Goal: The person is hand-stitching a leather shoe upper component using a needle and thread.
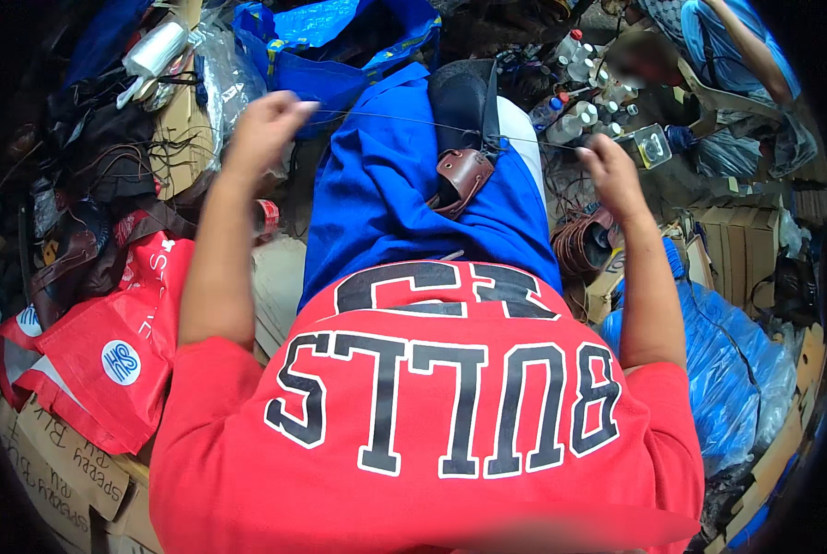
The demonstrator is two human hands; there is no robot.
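Observation:
A shoe with a brown leather part and a black part lies across my lap, on blue shorts. A thin dark thread runs out from it to both sides, pulled nearly straight. Its left end reaches my left hand, which is raised at the upper left, closed and a little blurred. On the other side my right hand is closed around the thread's other end. Both hands are well apart from the shoe, and neither touches it.
A blue bag stands ahead of my knees. Several plastic bottles are at the upper right, near another person in a blue shirt. A red bag, cardboard and a blue plastic bag lie around me.

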